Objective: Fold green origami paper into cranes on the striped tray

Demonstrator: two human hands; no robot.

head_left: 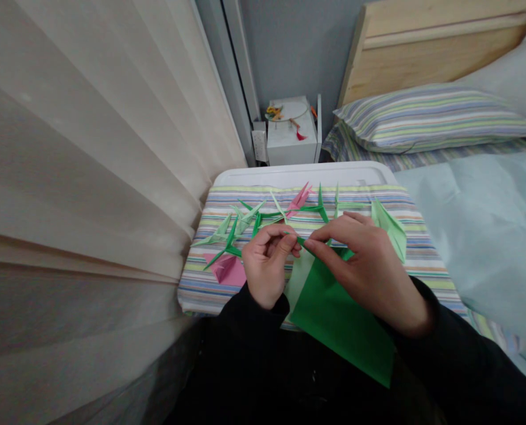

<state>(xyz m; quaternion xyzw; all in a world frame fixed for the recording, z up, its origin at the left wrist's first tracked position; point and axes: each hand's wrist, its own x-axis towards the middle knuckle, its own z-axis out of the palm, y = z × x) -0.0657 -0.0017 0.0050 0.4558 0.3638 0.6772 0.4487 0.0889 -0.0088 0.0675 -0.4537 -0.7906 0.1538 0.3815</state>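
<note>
A narrow folded strip of dark green paper point(302, 241) is pinched between my left hand point(267, 265) and my right hand point(373, 271). The fingertips of both hands are closed on it, close together, and hide most of it. Below them lies a dark green paper sheet point(342, 316), hanging over the front edge of the table, with a light green sheet point(297, 280) partly under it. Beyond my hands are several folded paper pieces, shaped like cranes: a pink one point(299, 200), light green ones point(247, 219) and dark green ones point(321, 208).
The small table point(422, 268) has a striped cloth and a white rim. A folded pink paper point(230, 271) lies left, a light green one point(389, 229) right. A curtain point(112, 147) hangs at left; a bed with a striped pillow point(435, 118) stands right. A white cabinet point(291, 144) stands behind.
</note>
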